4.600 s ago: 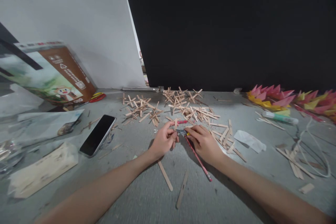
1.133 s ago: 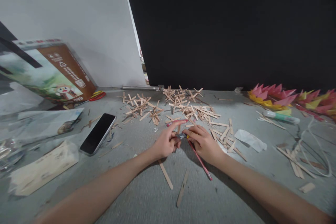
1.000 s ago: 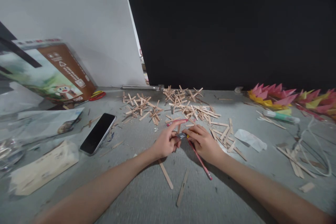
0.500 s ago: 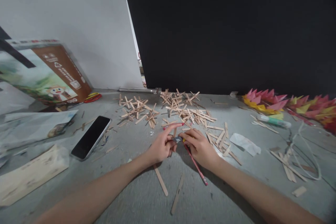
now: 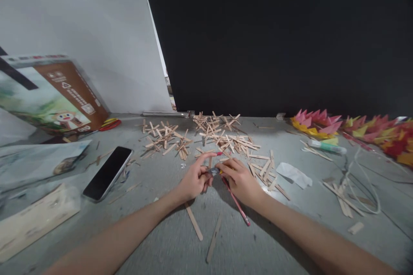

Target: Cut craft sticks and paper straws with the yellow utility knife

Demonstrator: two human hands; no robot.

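My left hand (image 5: 192, 180) and my right hand (image 5: 239, 179) meet over the grey tabletop (image 5: 258, 240). The left pinches a short wooden stick (image 5: 210, 162) held upright, its forefinger stretched forward. The right grips a small cutter (image 5: 215, 171) with a metal blade and a yellow part, pressed against that stick. A red pencil (image 5: 238, 203) lies on the table, running out from under my right hand. Two loose sticks (image 5: 194, 222) lie just in front of my forearms.
Heaps of crossed wooden sticks (image 5: 222, 135) lie behind my hands. A black phone (image 5: 108, 173) lies at left, with a printed box (image 5: 54, 94) and paper sheets (image 5: 35, 165) beyond. At right: a white scrap (image 5: 293, 174), a glue tube (image 5: 326, 146), a white cord (image 5: 363, 180), pink-and-yellow paper shapes (image 5: 318, 121).
My hands stay pressed together on the stick and cutter; the left forefinger has stretched forward since 4.6 s ago. My head has shifted, sliding the scene slightly left and down.
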